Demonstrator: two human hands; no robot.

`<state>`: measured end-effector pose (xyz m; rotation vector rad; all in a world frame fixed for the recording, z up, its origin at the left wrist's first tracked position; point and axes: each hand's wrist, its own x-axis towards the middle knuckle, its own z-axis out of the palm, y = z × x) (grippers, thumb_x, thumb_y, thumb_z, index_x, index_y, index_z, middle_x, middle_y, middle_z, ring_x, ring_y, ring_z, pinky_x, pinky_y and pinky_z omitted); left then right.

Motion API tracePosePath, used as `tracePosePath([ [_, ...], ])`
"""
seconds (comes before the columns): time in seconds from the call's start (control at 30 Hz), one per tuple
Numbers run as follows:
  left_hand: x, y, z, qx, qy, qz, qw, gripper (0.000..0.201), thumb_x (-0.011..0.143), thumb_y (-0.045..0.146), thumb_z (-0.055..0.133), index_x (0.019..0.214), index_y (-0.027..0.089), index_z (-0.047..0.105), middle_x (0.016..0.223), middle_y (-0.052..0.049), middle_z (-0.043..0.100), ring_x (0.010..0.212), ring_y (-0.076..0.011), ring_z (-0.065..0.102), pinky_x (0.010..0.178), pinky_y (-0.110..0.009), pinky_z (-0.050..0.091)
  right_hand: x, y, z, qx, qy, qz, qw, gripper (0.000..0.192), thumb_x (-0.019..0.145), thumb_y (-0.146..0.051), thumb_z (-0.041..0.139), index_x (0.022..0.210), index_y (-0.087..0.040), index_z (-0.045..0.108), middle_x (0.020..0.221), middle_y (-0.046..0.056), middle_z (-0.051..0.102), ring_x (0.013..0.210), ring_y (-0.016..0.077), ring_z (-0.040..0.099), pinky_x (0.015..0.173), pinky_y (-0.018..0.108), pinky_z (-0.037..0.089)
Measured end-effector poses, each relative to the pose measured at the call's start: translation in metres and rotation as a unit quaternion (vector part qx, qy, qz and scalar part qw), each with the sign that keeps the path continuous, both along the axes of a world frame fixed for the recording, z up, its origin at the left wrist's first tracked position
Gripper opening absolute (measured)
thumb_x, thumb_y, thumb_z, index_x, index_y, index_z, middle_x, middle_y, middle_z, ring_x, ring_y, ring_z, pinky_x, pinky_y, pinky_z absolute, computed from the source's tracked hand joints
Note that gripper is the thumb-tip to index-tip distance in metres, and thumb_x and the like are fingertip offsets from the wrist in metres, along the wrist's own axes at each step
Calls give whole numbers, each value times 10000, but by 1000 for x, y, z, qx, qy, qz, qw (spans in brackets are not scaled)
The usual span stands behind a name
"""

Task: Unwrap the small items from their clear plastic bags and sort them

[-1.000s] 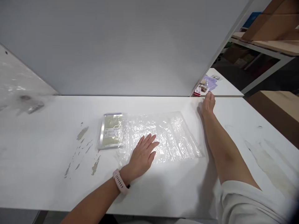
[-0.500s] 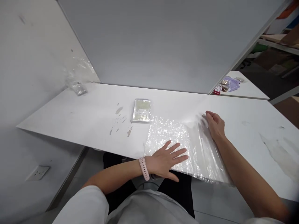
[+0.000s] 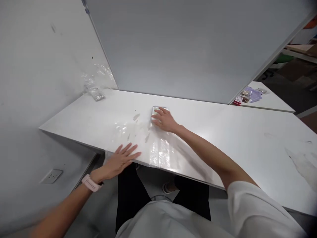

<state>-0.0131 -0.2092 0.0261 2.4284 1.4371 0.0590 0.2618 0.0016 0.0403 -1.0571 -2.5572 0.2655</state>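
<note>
A large clear crinkled plastic bag (image 3: pixel 158 152) lies flat on the white table (image 3: pixel 235 132), reaching its front edge. My left hand (image 3: pixel 121 160), fingers spread, rests palm down on the bag's left part at the table edge; a pink watch is on that wrist. My right hand (image 3: pixel 164 119) reaches across the bag and lies on a small flat packet (image 3: pixel 155 110) with a pale green insert, covering most of it. Whether the fingers grip the packet or only press on it is unclear.
A crumpled clear bag (image 3: pixel 95 87) sits in the far left corner against the grey partition. Small packets and a purple pouch (image 3: pixel 249 95) lie on a neighbouring table at the right. A wall socket (image 3: pixel 51 176) is low on the left. My legs are under the table.
The bag has slid left across the table. My left hand moved left along the front edge, and my right hand left the bag's right side and came onto the small packet.
</note>
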Motion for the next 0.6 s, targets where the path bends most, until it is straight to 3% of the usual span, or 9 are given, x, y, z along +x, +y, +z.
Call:
tracePosePath([
  [0.13, -81, 5, 0, -32, 42, 184, 981, 520, 1041, 515, 232, 1535, 427, 371, 1656, 36, 217, 1551, -312, 158, 1214, -609, 154, -56, 31, -15, -18, -36, -30, 999, 486, 1017, -492, 395, 1334, -208, 630, 1619, 97, 343, 1531, 357, 146, 1206, 617, 76],
  [0.27, -127, 29, -4, -10, 50, 283, 958, 572, 1018, 539, 232, 1551, 383, 369, 1650, -8, 249, 1544, -362, 158, 1174, -671, 176, -44, 36, -32, -47, -18, -87, 995, 448, 1001, -480, 405, 1272, -225, 655, 1575, 109, 419, 1491, 382, 235, 1162, 682, 131],
  [0.43, -116, 89, -5, 2, 67, 329, 942, 599, 1036, 477, 199, 1545, 235, 401, 1670, -68, 227, 1543, -384, 130, 1186, -680, 93, 19, -17, -41, -30, -17, -34, 999, 429, 993, -442, 423, 1323, -249, 619, 1555, 62, 459, 1487, 329, 286, 1208, 592, 151],
  [0.53, -89, 129, 5, 6, 18, 315, 949, 634, 1045, 539, 194, 1512, 178, 424, 1642, -73, 305, 1519, -410, 165, 1173, -699, 70, 55, -67, -44, -24, -9, -6, 1000, 468, 1008, -462, 395, 1409, -271, 546, 1600, 53, 393, 1506, 279, 280, 1235, 520, 163],
  [0.6, -58, 152, 16, 21, -5, 308, 951, 668, 1019, 596, 296, 1496, 148, 432, 1616, -92, 349, 1512, -434, 156, 1169, -703, 81, 77, -96, -46, -19, 14, -25, 999, 534, 1000, -505, 406, 1479, -277, 465, 1629, 74, 332, 1509, 279, 277, 1228, 514, 201],
])
